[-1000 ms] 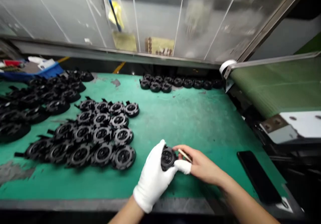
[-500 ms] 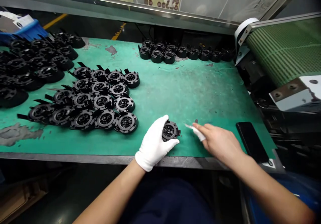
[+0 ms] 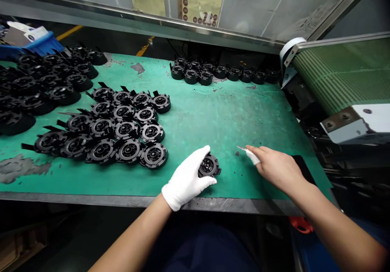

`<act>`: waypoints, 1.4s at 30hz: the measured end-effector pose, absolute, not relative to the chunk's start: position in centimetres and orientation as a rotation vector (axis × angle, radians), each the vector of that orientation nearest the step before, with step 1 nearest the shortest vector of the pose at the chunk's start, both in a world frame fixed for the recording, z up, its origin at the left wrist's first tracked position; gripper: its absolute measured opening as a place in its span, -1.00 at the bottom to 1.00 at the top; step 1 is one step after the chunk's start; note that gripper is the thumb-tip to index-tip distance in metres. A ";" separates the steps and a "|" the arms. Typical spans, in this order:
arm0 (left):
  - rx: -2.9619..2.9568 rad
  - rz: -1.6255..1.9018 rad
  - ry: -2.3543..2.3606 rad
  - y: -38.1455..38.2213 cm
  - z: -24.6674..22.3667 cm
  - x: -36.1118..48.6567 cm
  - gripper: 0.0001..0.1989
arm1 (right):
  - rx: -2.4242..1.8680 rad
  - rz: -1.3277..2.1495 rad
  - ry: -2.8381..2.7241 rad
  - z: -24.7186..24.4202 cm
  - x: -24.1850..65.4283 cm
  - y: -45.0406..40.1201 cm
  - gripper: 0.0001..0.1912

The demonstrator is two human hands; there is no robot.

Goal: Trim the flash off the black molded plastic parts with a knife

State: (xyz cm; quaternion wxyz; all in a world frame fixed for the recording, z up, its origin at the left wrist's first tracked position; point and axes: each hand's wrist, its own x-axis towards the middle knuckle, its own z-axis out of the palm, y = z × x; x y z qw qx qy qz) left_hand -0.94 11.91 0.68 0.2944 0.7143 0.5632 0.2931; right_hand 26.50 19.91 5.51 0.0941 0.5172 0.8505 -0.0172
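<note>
In a white glove, my left hand (image 3: 188, 179) grips a round black plastic part (image 3: 208, 165) near the front of the table, its ringed face turned up. My right hand (image 3: 276, 167) is bare apart from a white cover on the thumb. Its closed fingers hold a small knife (image 3: 241, 147) whose thin blade points left, apart from the part; the handle is hidden in the hand. Left of my gloved hand, several similar black parts (image 3: 154, 155) stand in rows, many with a flat tab sticking out.
More black parts crowd the far left (image 3: 63, 93) and line the back edge (image 3: 205, 77). A blue bin (image 3: 50, 46) is at the back left. A green conveyor belt (image 3: 350, 66) rises at the right. A dark phone (image 3: 303, 168) lies partly behind my right hand.
My right hand with the knife has moved right, away from the black part, and now partly covers the phone. The left hand keeps its hold. The view has tilted slightly upward.
</note>
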 end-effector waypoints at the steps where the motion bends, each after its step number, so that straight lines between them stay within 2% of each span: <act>1: 1.933 0.711 1.382 12.4 1.3 -1.5 -0.14 | 1.522 -0.115 2.564 5.4 26.8 20.3 -0.43; 3: 1.963 0.674 1.224 13.2 2.5 -2.7 -0.33 | 1.456 -0.287 2.684 5.3 27.1 20.6 -0.42; 6: 1.824 1.000 1.382 13.2 3.3 -3.4 -0.45 | 1.429 -0.506 2.802 5.2 26.8 20.2 -0.45; 8: 1.703 1.131 1.530 12.6 2.9 -2.8 -0.31 | 1.382 -0.612 2.858 5.4 26.4 19.7 -0.49; 11: 1.755 0.996 1.596 11.7 1.2 -0.9 0.13 | 1.183 -0.672 2.886 5.9 25.7 19.0 -0.54; 13: 1.828 0.915 1.624 11.6 0.1 0.3 0.16 | 1.117 -0.589 2.855 6.0 25.1 18.5 -0.54; 18: 1.891 0.860 1.680 12.1 -1.0 1.3 0.01 | 1.178 -0.316 2.753 5.7 25.3 19.4 -0.52; 23: 1.841 0.819 1.655 12.6 0.2 0.3 -0.03 | 1.590 -0.124 2.538 5.0 28.7 23.3 -0.48; 25: 1.828 0.729 1.533 13.3 1.1 -0.8 -0.06 | 1.571 -0.209 2.598 4.7 29.0 23.7 -0.47; 28: 1.815 0.681 1.303 14.4 2.3 -2.9 -0.28 | 1.421 -0.406 2.719 3.9 28.0 22.7 -0.45; 30: 1.759 0.865 1.313 14.5 2.8 -3.9 -0.44 | 1.358 -0.486 2.756 3.6 27.1 21.7 -0.45; 32: 1.647 1.132 1.438 14.0 2.8 -3.9 -0.48 | 1.336 -0.573 2.791 3.5 26.5 21.1 -0.47; 34: 1.565 1.246 1.585 13.0 2.4 -2.9 -0.32 | 1.290 -0.678 2.830 3.9 26.0 21.1 -0.50; 36: 1.575 1.188 1.716 12.2 1.7 -1.3 -0.01 | 1.200 -0.747 2.867 4.5 25.4 21.4 -0.55; 38: 1.606 1.106 1.800 11.8 0.8 0.4 0.14 | 1.108 -0.715 2.886 5.3 24.3 22.0 -0.58; 42: 1.600 1.101 1.907 12.1 -0.6 2.1 -0.09 | 0.994 -0.466 2.867 6.8 21.6 23.4 -0.60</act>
